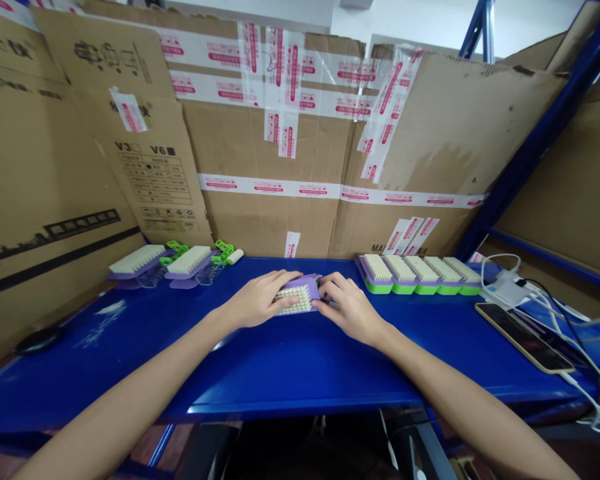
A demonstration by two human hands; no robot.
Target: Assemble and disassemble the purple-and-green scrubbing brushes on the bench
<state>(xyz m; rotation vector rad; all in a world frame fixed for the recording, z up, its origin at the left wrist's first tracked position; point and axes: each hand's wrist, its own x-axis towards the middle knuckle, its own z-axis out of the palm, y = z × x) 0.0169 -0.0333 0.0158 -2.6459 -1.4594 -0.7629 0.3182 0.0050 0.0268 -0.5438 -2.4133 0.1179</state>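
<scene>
A purple brush head with pale bristles (296,300) is held low over the middle of the blue table. My left hand (260,298) grips its left side, the thumb lying across the bristles. At its right end, the fingers of my right hand (351,307) pinch the purple edge near a small dark part, too small to make out. Two purple pieces with pale bristles (190,261) lie at the back left, beside green parts (224,252). On the right, a row of several bristle blocks on green and purple bases (413,272) stands near the cardboard.
The blue table (300,373) has taped cardboard (270,147) standing along its back. A phone (524,337) lies at the right, with a white charger (505,291) and cables. A dark round object (39,340) sits at the left edge. A white roll (235,257) is near the green parts.
</scene>
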